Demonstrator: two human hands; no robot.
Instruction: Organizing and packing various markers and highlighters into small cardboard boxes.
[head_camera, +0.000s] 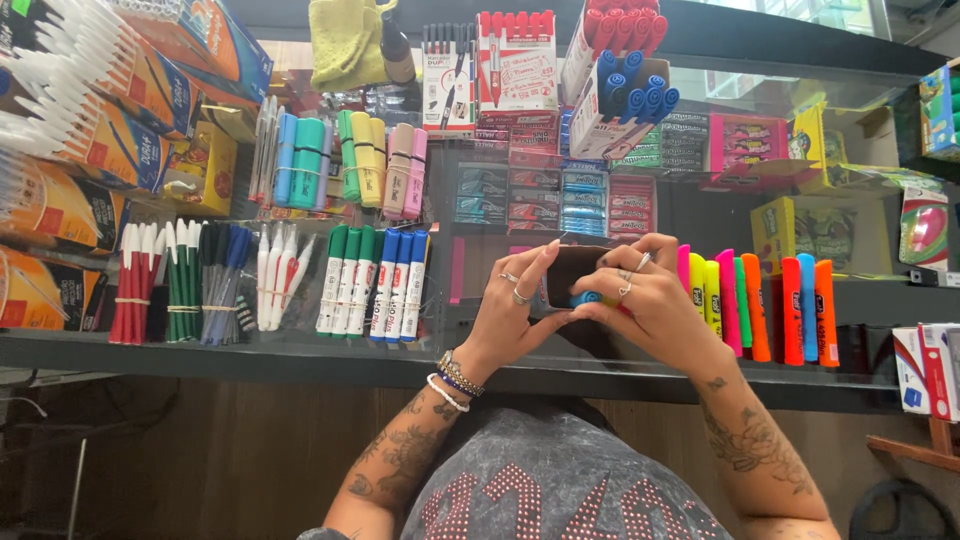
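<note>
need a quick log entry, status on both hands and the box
Left hand and right hand both gripping small dark cardboard box. Blue-capped marker at its opening. Neon highlighter row close right; nothing blocking.

Dark shelf (250, 352) runs under the hands, glass display case (470, 200) behind them. Wood-panelled wall (230, 440) below the shelf. Dark top ledge (800, 40) above; daylit window (800, 12) upper right. Wooden furniture edge (905, 452) lower right. Even, bright light.

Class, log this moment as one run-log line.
left hand: holds dark box | right hand: grips box, blue marker | beside: highlighters
</note>
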